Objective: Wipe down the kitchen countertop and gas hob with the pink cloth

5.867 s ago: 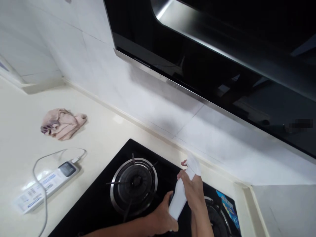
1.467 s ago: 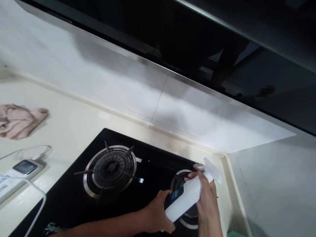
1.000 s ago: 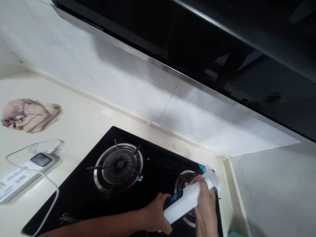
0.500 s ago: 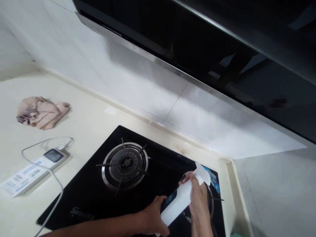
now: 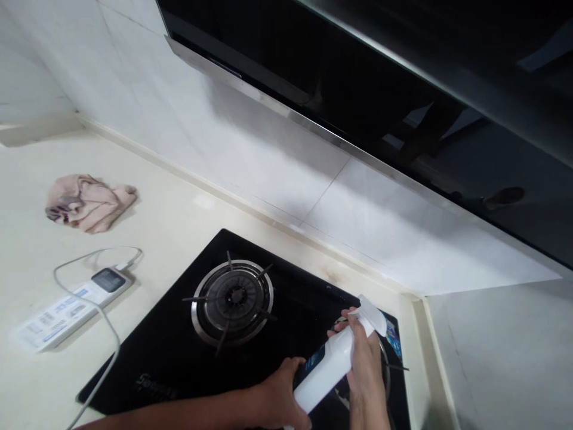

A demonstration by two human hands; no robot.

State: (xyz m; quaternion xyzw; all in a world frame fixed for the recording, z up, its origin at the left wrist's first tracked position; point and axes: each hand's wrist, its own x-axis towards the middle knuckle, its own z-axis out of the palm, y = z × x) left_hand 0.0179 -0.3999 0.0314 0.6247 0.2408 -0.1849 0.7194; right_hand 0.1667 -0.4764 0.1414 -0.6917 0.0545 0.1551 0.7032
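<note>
A white spray bottle (image 5: 330, 365) with a dark label is held tilted over the right part of the black gas stove (image 5: 290, 310). My left hand (image 5: 286, 391) is wrapped round its lower end. Up near the trigger head, my right hand (image 5: 363, 352) grips the neck, its fingers partly hidden behind the bottle. Below the bottle, the right burner is mostly covered by my hands. The left burner (image 5: 235, 298), with its metal ring and pan supports, shows fully.
A crumpled pinkish cloth (image 5: 92, 203) lies on the pale counter (image 5: 170, 227). Nearer is a white power bank (image 5: 74, 310) with a small screen and a grey cable (image 5: 110, 358) running to the stove's front left. A dark range hood (image 5: 358, 89) overhangs the back wall.
The whole view has shifted slightly, so the cloth, power bank and stove appear a little further right. Both hands keep their hold on the spray bottle.
</note>
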